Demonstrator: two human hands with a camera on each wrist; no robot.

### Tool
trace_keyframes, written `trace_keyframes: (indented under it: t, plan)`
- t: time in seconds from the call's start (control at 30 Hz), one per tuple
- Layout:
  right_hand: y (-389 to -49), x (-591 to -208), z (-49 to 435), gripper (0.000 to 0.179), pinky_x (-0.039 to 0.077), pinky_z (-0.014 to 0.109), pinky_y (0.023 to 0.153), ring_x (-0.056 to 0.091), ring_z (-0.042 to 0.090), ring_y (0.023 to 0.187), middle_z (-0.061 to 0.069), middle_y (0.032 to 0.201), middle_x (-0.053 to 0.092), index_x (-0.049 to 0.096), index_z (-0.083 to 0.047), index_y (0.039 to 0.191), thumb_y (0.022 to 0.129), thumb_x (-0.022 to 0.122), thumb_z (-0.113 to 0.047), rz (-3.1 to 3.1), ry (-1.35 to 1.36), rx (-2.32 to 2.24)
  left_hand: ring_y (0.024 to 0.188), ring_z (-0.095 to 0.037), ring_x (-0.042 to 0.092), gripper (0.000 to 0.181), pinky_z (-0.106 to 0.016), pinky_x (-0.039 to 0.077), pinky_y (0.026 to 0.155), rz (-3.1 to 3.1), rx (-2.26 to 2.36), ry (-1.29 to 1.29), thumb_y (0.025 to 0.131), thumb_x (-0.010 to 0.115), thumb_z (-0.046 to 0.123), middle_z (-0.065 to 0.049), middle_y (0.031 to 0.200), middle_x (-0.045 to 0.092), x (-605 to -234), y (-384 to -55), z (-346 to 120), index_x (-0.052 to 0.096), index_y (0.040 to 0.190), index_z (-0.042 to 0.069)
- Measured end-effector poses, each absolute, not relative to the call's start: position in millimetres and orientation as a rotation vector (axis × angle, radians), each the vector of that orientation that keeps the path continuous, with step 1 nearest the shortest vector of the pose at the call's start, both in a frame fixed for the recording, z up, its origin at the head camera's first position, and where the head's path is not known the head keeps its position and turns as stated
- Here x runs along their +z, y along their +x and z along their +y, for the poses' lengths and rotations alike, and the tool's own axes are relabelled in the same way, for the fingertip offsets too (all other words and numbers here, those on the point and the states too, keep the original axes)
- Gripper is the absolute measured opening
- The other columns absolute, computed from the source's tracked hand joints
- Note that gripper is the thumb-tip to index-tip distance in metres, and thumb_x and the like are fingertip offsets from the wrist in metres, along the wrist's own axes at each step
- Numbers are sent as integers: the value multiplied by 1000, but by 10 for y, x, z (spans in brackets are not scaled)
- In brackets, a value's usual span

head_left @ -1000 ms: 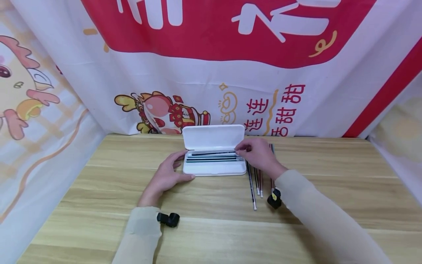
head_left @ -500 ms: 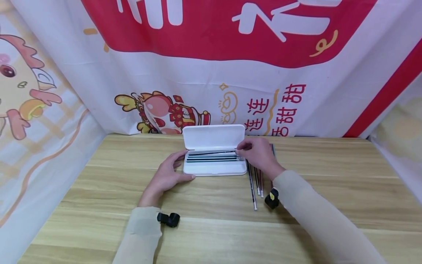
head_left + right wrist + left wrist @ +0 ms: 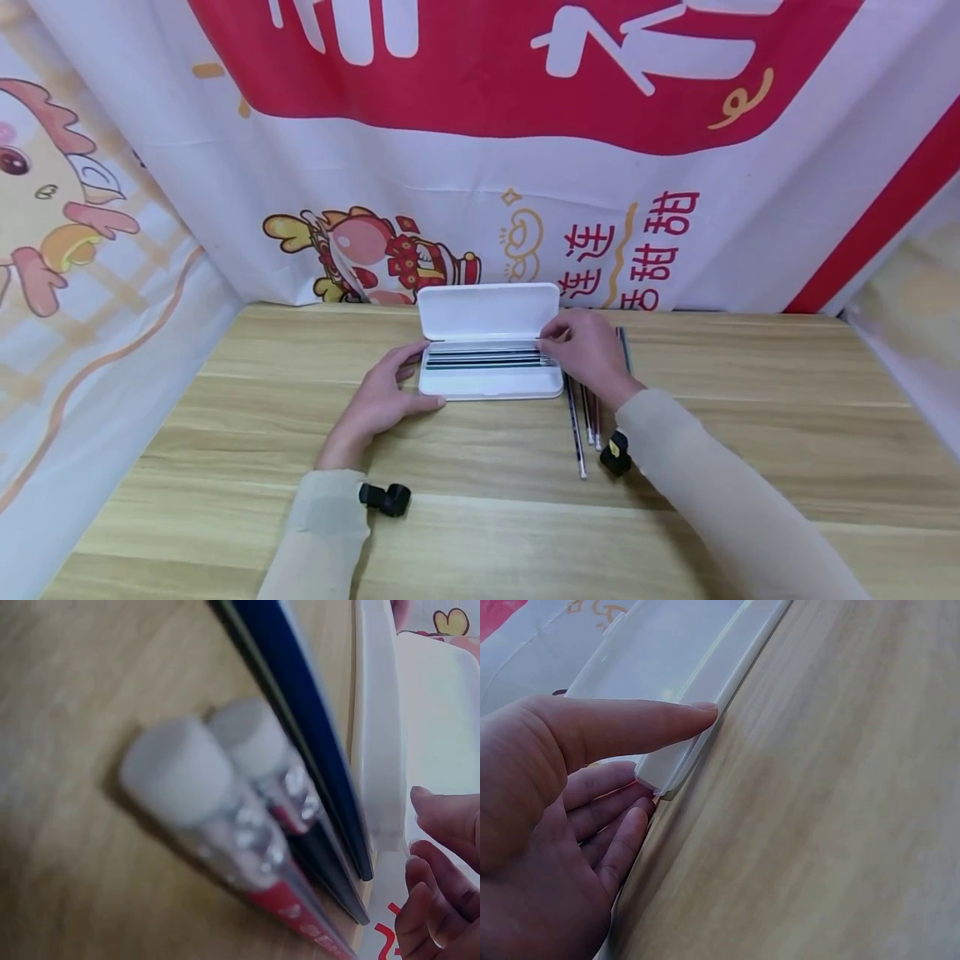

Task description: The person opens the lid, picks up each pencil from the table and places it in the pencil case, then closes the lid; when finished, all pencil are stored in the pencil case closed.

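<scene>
An open white pencil case (image 3: 491, 386) sits near the back of the table, its lid (image 3: 487, 311) raised. Several dark pencils (image 3: 480, 359) lie side by side in its rear part. My left hand (image 3: 378, 396) grips the case's left end, thumb along the front edge, fingers at the end wall, as the left wrist view also shows. At the case's right end is my right hand (image 3: 588, 350), thumb and index fingertips over the pencils' ends. In the right wrist view those fingertips (image 3: 424, 796) stand apart with no pencil visible between them.
Several loose pencils (image 3: 576, 433) with white eraser ends lie right of the case, partly under my right hand and forearm. A printed cloth (image 3: 487, 192) hangs behind the table's back edge (image 3: 712, 314).
The rearmost pencil, slanted in the case earlier, now lies flat and parallel to the others. My right hand stays at the case's right end; its forearm has shifted slightly left. My left hand keeps its place.
</scene>
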State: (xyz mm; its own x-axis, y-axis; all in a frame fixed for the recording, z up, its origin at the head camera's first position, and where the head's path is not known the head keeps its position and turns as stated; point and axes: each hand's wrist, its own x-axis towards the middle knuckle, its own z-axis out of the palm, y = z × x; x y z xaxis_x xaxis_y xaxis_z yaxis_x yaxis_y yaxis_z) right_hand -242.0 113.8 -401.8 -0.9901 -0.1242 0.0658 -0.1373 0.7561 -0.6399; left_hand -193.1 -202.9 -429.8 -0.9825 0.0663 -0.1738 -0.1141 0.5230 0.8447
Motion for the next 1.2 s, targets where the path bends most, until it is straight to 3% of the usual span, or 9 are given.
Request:
trace_keyframes:
  t: [0.3, 0.63, 0.87, 1.2]
  plan:
    - [-2367, -3955, 1249, 15, 58, 36, 80, 66, 25, 96, 4, 109, 76, 80, -16, 110, 99, 80, -27, -2836, 206, 1226, 155, -39, 45, 92, -55, 39, 130, 2583, 1435, -52, 85, 93, 23, -6, 171, 43, -4292, -1917, -2031, 45, 163, 27]
    - [-2107, -3682, 1468, 27, 55, 35, 85, 61, 25, 106, 1, 120, 73, 78, -24, 118, 99, 77, -43, -2759, -24, 1512, 155, -39, 45, 92, -54, 39, 130, 2581, 1443, -52, 84, 94, 23, -6, 171, 43, -4303, -1920, -2026, 46, 163, 27]
    - [-1917, -3693, 1629, 37, 64, 43, 93, 66, 24, 106, 4, 126, 72, 75, -20, 125, 99, 77, -46, -2710, -128, 1674, 155, -39, 45, 92, -56, 39, 130, 2583, 1436, -59, 84, 94, 25, -6, 171, 43, -4292, -1924, -2031, 46, 163, 27]
    - [-1703, -3829, 1830, 42, 65, 32, 90, 69, 20, 105, 8, 126, 70, 74, -15, 128, 99, 77, -46, -2693, -228, 1716, 155, -39, 45, 92, -56, 39, 130, 2579, 1438, -62, 84, 94, 24, -7, 172, 42, -4272, -1917, -2020, 45, 163, 26]
